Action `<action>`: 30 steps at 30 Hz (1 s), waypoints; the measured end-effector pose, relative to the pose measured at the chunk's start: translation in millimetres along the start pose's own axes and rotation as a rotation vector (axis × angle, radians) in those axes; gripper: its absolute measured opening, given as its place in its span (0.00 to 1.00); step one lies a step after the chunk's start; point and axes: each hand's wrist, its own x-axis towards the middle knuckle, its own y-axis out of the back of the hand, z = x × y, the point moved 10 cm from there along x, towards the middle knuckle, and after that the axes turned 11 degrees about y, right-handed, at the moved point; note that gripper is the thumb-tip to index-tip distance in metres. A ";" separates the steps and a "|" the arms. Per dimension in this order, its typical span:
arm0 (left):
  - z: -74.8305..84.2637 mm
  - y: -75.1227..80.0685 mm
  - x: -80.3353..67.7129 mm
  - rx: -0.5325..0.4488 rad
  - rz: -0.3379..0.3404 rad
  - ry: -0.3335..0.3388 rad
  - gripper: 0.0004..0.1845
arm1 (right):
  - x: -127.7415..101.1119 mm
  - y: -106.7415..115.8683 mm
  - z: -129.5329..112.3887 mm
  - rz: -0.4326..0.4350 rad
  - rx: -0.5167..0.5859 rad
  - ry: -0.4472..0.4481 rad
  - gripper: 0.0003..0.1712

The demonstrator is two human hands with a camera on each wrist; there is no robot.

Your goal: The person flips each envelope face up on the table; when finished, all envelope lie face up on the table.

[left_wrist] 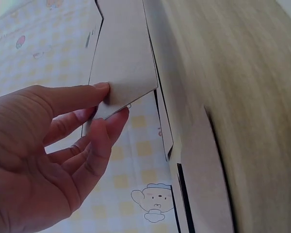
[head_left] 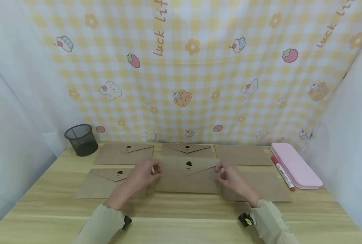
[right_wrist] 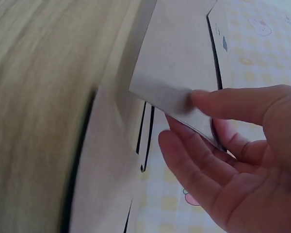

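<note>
Kraft envelope [head_left: 187, 176], centre of frame, raised off the tabletop [head_left: 174, 217]; long axis runs left to right. Left hand [head_left: 142, 176] pinches its left end, right hand [head_left: 232, 179] its right end, fingers [left_wrist: 94, 94] curled round the edges; both equally near.

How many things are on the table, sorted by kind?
Brown envelopes: 6, one held up at its ends by the left hand and right hand, namely the middle envelope
Black mesh cup: 1
Pink case: 1
Red marker: 1
Total: 9
</note>
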 end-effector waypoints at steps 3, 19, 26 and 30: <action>-0.6 -1.4 -0.9 0.009 0.003 0.005 0.08 | -0.7 -3.1 -0.1 -0.010 -0.007 0.007 0.15; -9.0 -17.9 -5.4 0.026 -0.114 0.091 0.12 | -0.9 -6.1 -0.8 -0.009 -0.051 0.026 0.20; -10.5 -29.1 -8.6 0.023 -0.196 0.083 0.20 | -0.9 -12.7 -0.3 -0.058 -0.094 0.033 0.19; -8.8 -28.4 -10.4 0.029 -0.201 0.070 0.25 | -0.4 -15.9 -1.6 -0.090 -0.127 0.017 0.24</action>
